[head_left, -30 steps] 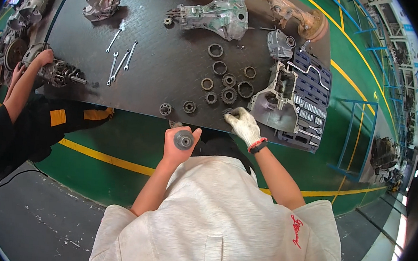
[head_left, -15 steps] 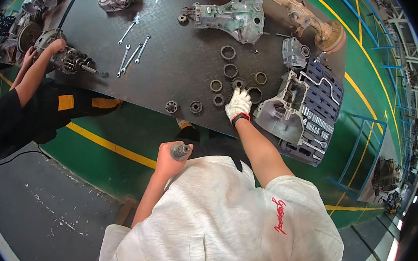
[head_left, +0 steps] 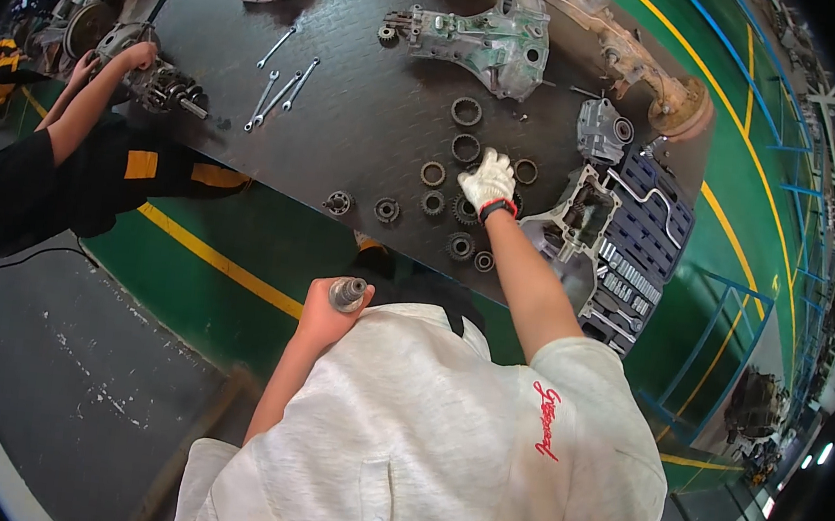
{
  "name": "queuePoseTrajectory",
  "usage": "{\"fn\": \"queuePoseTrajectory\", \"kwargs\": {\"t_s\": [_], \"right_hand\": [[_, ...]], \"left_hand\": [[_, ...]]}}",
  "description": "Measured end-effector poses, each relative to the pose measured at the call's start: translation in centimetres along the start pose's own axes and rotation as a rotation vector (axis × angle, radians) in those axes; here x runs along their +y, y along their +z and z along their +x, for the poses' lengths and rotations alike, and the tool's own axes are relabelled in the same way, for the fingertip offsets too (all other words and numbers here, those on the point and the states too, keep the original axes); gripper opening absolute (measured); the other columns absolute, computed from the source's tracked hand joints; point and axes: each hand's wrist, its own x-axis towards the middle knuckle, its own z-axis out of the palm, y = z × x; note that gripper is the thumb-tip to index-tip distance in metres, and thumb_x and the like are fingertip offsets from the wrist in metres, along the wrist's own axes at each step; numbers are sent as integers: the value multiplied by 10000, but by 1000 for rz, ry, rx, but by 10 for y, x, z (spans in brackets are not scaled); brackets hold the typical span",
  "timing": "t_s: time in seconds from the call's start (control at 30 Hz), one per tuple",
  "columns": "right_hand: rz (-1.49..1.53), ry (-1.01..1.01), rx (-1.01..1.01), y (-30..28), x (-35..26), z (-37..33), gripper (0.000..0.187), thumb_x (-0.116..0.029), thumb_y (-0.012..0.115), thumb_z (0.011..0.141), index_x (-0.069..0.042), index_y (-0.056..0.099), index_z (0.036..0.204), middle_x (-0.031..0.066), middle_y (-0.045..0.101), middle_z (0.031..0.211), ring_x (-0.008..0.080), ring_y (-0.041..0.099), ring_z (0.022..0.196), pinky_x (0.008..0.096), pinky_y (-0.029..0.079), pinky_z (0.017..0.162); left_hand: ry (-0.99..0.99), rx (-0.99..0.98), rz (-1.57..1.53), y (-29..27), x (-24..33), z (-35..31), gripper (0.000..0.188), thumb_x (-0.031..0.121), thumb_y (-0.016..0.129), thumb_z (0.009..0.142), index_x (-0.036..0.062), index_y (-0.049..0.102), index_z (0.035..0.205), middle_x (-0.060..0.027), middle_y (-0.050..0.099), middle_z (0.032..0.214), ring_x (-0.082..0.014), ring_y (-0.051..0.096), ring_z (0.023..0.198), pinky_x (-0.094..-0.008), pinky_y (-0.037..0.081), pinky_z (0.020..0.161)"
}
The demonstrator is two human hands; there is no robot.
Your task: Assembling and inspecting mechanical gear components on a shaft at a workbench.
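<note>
Bare and closed, my left hand [head_left: 326,314] grips a stubby metal shaft [head_left: 347,295] in front of my body, the stepped end facing up. My right hand [head_left: 491,179] wears a white knit glove and is over the table among gears and rings. Its fingers curl downward, and whatever lies under them is hidden. A steel ring [head_left: 466,148] lies just beyond the thumb side, another ring [head_left: 525,170] to the right. Close to the wrist lies a toothed gear [head_left: 464,210], with a further gear [head_left: 460,246] nearer the table edge.
An open gearbox housing [head_left: 583,216] and a socket set case [head_left: 633,211] stand at right. Farther back sit a gearbox casing [head_left: 504,43] and a rusty axle [head_left: 646,77]. Several wrenches [head_left: 277,96] lie left of centre. Another person [head_left: 43,184] handles a gearbox [head_left: 168,86] at left.
My right hand has moved farther over the table, uncovering gears near the front edge. My left hand still holds the shaft. The whole view has shifted slightly.
</note>
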Motion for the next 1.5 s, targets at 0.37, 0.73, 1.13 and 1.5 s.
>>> {"fn": "queuePoseTrajectory", "kwargs": {"t_s": [0.37,0.73,1.13,1.5], "right_hand": [[126,-51,-64,13,13,-10,846,-383,835,807,-58,455,1489,250,523,1435,449,560,1326,497,502,1106],[-91,-230,-48,39,-4,-105,829,-344,859,774,-96,496,1477,183,512,1462,387,517,1349,507,430,1132],[-223,-533,-187,17,-35,-69,622,-345,805,823,-117,646,1379,142,722,1260,344,681,1190,478,526,991],[813,-669,-487,-211,-66,-220,835,-212,961,664,43,638,1391,148,706,1299,222,659,1216,368,487,1100]], "left_hand": [[-67,38,26,4,-8,-6,384,249,806,958,-34,631,768,-88,599,645,-91,492,651,-347,469,603],[-31,4,63,2,-9,-5,376,238,822,940,-26,625,759,-72,589,650,-106,480,640,-349,458,597],[-7,85,130,-4,-12,-17,295,255,822,908,-27,743,870,-193,734,764,-308,681,661,-415,536,678],[155,55,261,-8,-4,0,178,196,775,825,25,789,871,-231,737,822,-432,724,798,-475,576,742]]}}
